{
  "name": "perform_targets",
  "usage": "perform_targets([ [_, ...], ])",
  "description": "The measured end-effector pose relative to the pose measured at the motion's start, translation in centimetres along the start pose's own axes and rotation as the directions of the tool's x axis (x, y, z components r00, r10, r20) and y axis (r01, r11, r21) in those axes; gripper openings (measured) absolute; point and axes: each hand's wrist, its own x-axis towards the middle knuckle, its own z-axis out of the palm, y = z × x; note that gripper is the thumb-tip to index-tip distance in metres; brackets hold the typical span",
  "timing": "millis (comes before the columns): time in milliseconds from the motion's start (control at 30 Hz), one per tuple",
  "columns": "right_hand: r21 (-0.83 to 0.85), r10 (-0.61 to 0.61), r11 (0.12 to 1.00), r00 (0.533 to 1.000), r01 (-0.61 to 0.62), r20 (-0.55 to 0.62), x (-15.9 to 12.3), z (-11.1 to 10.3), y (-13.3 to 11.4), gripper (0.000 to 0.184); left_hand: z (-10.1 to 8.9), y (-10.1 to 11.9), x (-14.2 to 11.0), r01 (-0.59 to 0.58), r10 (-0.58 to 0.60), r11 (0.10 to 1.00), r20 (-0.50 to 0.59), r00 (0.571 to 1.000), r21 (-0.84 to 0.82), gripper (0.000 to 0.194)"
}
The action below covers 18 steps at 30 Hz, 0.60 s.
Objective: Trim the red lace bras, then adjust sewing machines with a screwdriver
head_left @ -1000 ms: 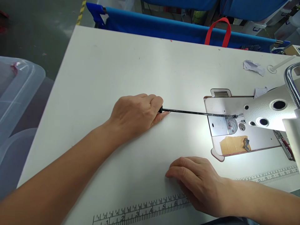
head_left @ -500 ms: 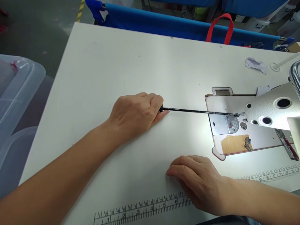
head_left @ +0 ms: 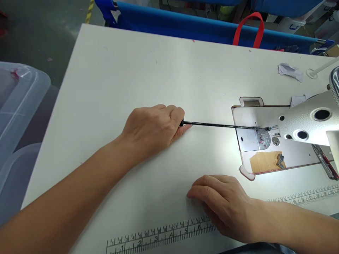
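Note:
My left hand (head_left: 156, 128) is closed round the black handle end of what looks like a screwdriver, its long thin shaft (head_left: 212, 124) pointing right. Most of the handle is hidden in the fist. The shaft's far end reaches the presser foot (head_left: 267, 129) of a white sewing machine (head_left: 312, 116), above the round needle plate (head_left: 263, 140); exact contact there cannot be made out. Nearer to me, my right hand (head_left: 225, 204) rests on the table with its fingers curled together. Anything inside those fingers is hidden.
Brown tape (head_left: 265, 162) on the machine bed (head_left: 296, 155) carries a small metal part (head_left: 280, 161). Snips (head_left: 325, 162) lie to the right. Printed ruler marks (head_left: 159, 235) run along the white table's (head_left: 119, 70) front. Paper scrap (head_left: 290, 72) sits behind; plastic bins (head_left: 23, 81) stand left.
The view has shifted very slightly. Both hands and the screwdriver have kept their positions.

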Motion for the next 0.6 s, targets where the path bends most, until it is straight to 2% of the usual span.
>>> perform_targets([
  [233, -0.017, -0.018, 1.000, 1.000, 0.018, -0.010, 0.1, -0.1, 0.0, 0.035, -0.7, 0.4, -0.2, 0.063, -0.062, 0.998, 0.187, 0.980, 0.005, 0.048],
  [600, -0.008, -0.023, 1.000, 1.000, 0.023, -0.004, 0.1, -0.4, -0.2, 0.034, -1.3, 0.4, 0.0, 0.141, -0.127, 0.990, 0.284, 0.950, -0.030, 0.050],
])
